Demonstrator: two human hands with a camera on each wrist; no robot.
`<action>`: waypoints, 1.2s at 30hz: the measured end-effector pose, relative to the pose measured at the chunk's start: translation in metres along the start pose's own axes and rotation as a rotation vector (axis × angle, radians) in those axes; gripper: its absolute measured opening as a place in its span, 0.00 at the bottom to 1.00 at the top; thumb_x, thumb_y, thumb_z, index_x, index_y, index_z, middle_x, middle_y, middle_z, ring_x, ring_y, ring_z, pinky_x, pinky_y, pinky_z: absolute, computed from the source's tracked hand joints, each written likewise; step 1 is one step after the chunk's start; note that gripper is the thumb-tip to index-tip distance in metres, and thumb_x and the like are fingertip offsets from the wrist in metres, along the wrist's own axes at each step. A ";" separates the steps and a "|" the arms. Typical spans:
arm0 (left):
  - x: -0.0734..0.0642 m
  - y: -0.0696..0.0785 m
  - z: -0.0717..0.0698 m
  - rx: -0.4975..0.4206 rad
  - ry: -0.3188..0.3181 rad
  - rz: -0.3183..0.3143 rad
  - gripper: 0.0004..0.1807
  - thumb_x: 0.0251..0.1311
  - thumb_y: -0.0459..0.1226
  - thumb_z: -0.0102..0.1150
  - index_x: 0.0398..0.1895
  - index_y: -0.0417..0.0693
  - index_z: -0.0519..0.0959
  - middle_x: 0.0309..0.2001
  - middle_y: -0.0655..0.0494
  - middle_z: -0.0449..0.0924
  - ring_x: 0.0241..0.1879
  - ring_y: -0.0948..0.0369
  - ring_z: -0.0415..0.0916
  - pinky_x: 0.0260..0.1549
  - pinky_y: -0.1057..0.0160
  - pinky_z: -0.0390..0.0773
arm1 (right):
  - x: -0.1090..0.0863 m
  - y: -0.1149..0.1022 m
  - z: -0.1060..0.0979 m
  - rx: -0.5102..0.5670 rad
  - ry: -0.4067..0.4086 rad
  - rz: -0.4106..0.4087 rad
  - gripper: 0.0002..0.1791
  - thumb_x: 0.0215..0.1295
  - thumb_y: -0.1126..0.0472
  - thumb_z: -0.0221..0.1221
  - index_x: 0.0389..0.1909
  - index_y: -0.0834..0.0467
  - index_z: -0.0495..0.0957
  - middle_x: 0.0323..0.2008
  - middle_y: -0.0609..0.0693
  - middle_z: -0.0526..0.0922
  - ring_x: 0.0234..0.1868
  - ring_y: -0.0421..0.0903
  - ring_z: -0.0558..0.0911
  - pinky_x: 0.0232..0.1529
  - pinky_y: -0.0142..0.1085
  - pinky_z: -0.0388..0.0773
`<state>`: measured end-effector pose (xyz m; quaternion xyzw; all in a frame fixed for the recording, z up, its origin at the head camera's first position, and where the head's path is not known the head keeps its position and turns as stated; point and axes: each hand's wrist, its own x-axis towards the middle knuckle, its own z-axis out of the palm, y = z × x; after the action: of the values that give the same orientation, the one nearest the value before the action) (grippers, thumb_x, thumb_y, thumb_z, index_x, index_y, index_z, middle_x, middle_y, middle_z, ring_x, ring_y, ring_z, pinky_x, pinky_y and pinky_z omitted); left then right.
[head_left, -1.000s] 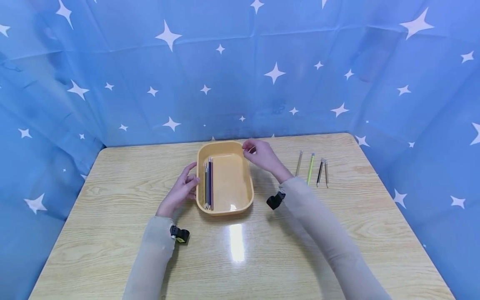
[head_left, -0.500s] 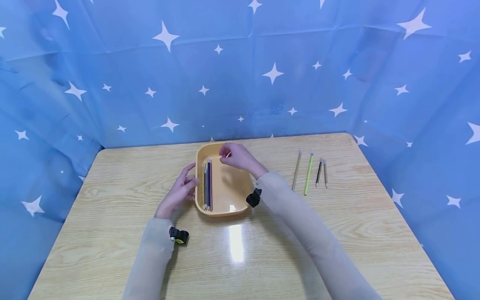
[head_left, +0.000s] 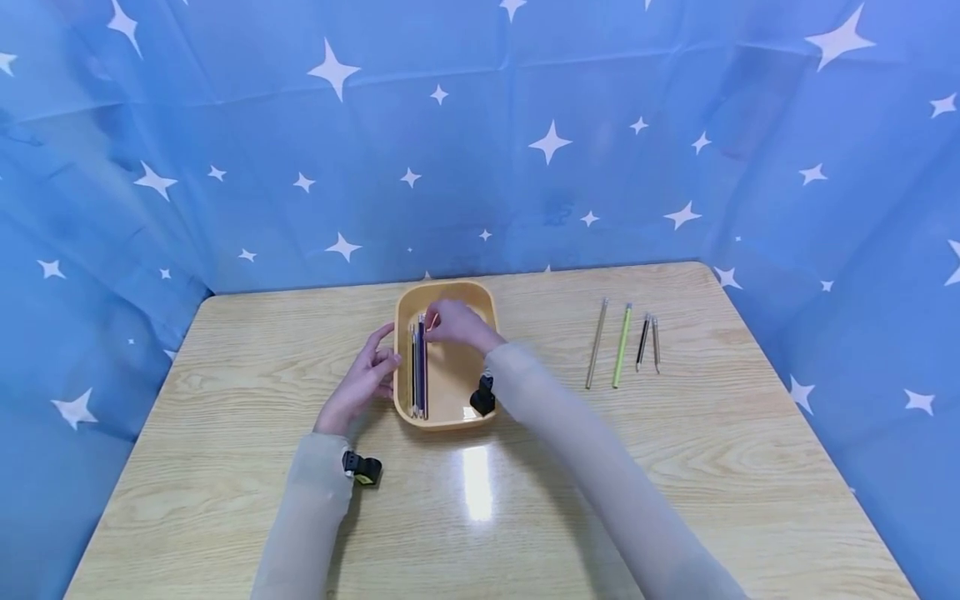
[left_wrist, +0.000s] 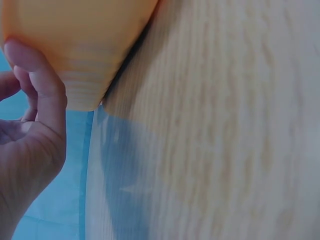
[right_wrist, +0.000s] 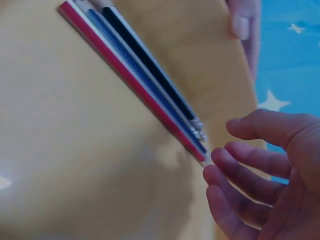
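A yellow-orange tray (head_left: pixel 450 427) stands on the table with several pencils (head_left: pixel 420 375) lying side by side along its left wall. My left hand (head_left: pixel 360 387) holds the tray's left side, thumb at the rim and fingers against the outer wall. Inside the tray, my right hand (head_left: pixel 457 323) is over the far ends of the pencils. In the right wrist view its fingers are loosely bent and apart, with nothing between them and the thumb. The fingertips are right at the end of a red pencil (right_wrist: pixel 122 76), beside a blue pencil (right_wrist: pixel 142 75) and a black pencil (right_wrist: pixel 152 65).
To the right of the tray, a tan pencil (head_left: pixel 597 343), a green pencil (head_left: pixel 622 346) and two short pencils, one black (head_left: pixel 642 342) and one brownish (head_left: pixel 656 343), lie spaced out on the wooden table (head_left: pixel 750 467). A blue star-patterned curtain (head_left: pixel 480 167) hangs behind.
My right hand has moved left from the tray's far right rim, across its inside, to the far ends of the pencils. The left hand stays at the tray's left side.
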<state>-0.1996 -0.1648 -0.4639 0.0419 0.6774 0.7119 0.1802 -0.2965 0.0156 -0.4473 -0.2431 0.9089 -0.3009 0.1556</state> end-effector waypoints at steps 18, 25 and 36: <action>0.010 -0.018 -0.006 -0.006 0.040 0.005 0.32 0.65 0.31 0.42 0.69 0.55 0.44 0.30 0.50 0.64 0.19 0.62 0.69 0.16 0.63 0.74 | 0.003 0.000 0.025 -0.054 0.030 0.322 0.17 0.44 0.47 0.66 0.20 0.54 0.72 0.19 0.45 0.71 0.22 0.42 0.69 0.21 0.34 0.65; 0.005 -0.008 -0.002 -0.004 0.020 0.002 0.33 0.64 0.29 0.40 0.69 0.51 0.41 0.31 0.47 0.63 0.20 0.60 0.69 0.17 0.62 0.75 | 0.006 0.000 0.030 -0.095 0.020 0.369 0.18 0.45 0.43 0.64 0.21 0.53 0.71 0.19 0.46 0.72 0.22 0.43 0.70 0.24 0.36 0.65; 0.001 -0.001 0.003 0.014 0.024 0.004 0.33 0.64 0.28 0.40 0.69 0.51 0.42 0.31 0.47 0.64 0.21 0.59 0.69 0.18 0.62 0.75 | 0.004 -0.001 0.028 -0.011 0.011 0.383 0.17 0.45 0.47 0.65 0.22 0.54 0.71 0.21 0.46 0.72 0.24 0.44 0.70 0.27 0.36 0.64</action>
<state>-0.1992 -0.1622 -0.4646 0.0362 0.6844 0.7080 0.1704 -0.2871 -0.0003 -0.4682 -0.0647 0.9410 -0.2622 0.2038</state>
